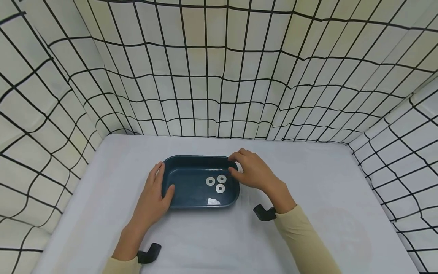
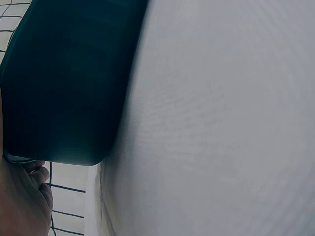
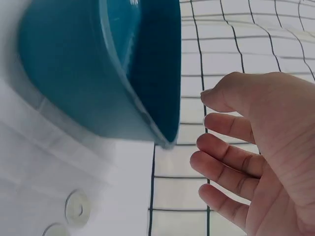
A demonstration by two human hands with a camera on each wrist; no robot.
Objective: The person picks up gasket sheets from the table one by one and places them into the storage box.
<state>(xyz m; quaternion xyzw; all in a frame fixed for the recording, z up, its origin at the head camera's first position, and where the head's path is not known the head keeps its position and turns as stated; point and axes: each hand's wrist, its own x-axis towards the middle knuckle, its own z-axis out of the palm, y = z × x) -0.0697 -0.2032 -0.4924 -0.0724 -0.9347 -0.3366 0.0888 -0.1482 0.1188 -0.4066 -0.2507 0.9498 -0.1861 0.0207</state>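
Note:
A dark blue-green rectangular tray [image 1: 188,190] with rounded corners sits on the white table, and three flat metal washers [image 1: 220,188] lie inside its right half. At the tray's left end, my left hand [image 1: 152,196] holds the wall, thumb over the rim and fingers along the outside. The left wrist view shows the tray's outer wall [image 2: 64,88] up close, with part of that hand below it. My right hand [image 1: 254,171] hovers by the right rim, overlapping the corner in the head view. In the right wrist view its fingers [image 3: 229,152] are spread, nothing between them.
Two pale ring-shaped discs [image 3: 78,208] show on the white surface near the tray in the right wrist view. Black netting [image 1: 205,83] over pale sheets encloses the table [image 1: 308,182] at the back and sides. Each wrist carries a black mount [image 1: 264,213].

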